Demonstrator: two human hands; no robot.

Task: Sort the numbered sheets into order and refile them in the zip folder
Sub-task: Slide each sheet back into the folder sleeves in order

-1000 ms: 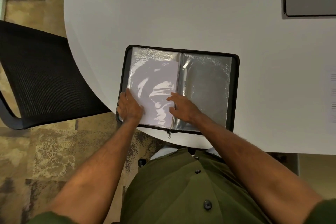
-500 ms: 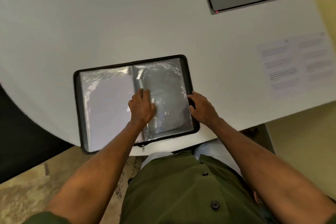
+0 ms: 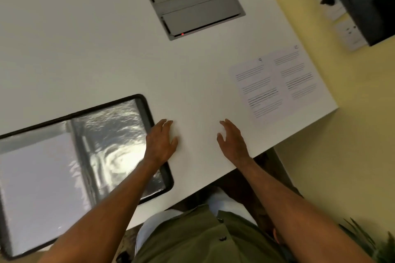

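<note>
Both hands are empty with fingers spread: the left hand [image 3: 161, 142] over the right rim of the open zip folder [image 3: 147, 117] at the table's [image 3: 89, 45] near edge, the right hand [image 3: 233, 141] over bare table. Two printed sheets [image 3: 275, 83] lie flat near the right edge; being thin and limp, they should probably be slid to the edge and pinched at a corner. Their page numbers are too blurred to read, and the folder's left side is cut off.

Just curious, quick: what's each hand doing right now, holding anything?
Left hand: open, fingers straight, holding nothing.
Right hand: open, fingers spread, holding nothing.
</note>
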